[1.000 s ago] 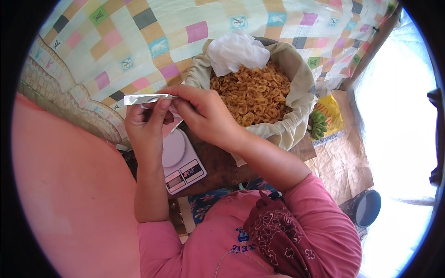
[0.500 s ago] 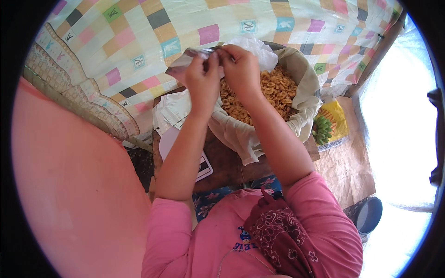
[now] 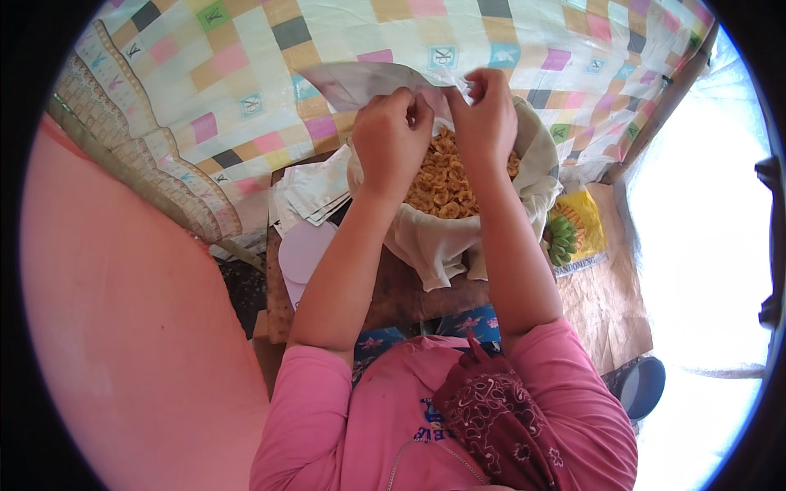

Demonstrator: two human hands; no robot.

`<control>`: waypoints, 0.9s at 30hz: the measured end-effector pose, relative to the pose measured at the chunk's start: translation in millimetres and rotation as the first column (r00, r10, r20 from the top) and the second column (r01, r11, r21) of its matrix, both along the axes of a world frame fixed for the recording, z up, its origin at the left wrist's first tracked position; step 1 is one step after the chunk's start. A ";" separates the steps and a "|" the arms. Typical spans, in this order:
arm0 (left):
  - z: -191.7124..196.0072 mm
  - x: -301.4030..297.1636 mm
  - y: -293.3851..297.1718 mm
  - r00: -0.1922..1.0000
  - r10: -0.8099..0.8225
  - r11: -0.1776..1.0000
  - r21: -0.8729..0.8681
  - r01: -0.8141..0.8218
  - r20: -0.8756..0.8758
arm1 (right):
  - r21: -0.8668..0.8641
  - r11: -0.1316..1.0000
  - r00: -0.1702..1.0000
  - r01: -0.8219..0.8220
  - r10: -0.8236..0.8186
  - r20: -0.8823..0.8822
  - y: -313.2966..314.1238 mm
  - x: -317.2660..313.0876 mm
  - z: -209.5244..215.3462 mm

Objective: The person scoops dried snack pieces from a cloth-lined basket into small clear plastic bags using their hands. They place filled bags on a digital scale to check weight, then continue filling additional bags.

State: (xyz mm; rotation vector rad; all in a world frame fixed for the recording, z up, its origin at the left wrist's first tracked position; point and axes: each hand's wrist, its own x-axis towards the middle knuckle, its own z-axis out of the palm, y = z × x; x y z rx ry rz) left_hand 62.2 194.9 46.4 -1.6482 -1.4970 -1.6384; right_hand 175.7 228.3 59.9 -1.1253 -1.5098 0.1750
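Note:
Raised over a cloth-lined tub (image 3: 430, 237) of banana chips (image 3: 446, 180), my hands pinch a shiny, pale packaging pouch (image 3: 348, 86). My left hand (image 3: 389, 135) is closed on its near edge, thumb against fingers. Just to the right, my right hand (image 3: 489, 119) grips the pouch's right end between thumb and fingertips. The pouch spreads up and left beyond the left hand, and the fingers hide part of its edge. Similar flat pouches (image 3: 315, 190) lie stacked at the table's left side, behind the round plate of a pale scale (image 3: 306, 250).
The wooden table (image 3: 385, 295) stands before me. To its right lie green bananas (image 3: 561, 240) by a yellow sack (image 3: 585, 214) on brown paper (image 3: 614, 303). A grey bucket (image 3: 641, 388) sits lower right. Checked sheeting (image 3: 246, 65) hangs behind; pink sheeting (image 3: 139, 311) hangs at left.
Both hands have shifted right and moved slightly apart. The pouch now stretches wider, its surface flatter and more exposed. The white plastic behind the hands is now mostly hidden.

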 end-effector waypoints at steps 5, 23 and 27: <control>11.2 3.3 -10.2 0.994 0.004 0.973 -0.230 0.022 0.111 | 0.081 0.989 0.980 -0.126 0.112 0.163 -21.4 6.0 -7.2; 14.4 -26.8 -58.5 1.000 -0.014 1.000 -0.007 0.014 -0.021 | -0.235 0.767 0.802 -0.597 0.576 -0.156 2.6 28.0 -16.3; -16.8 -71.0 -71.8 0.853 -0.008 0.990 -0.115 0.080 0.522 | -0.229 0.730 0.760 -0.644 0.573 -0.307 13.4 40.3 -16.2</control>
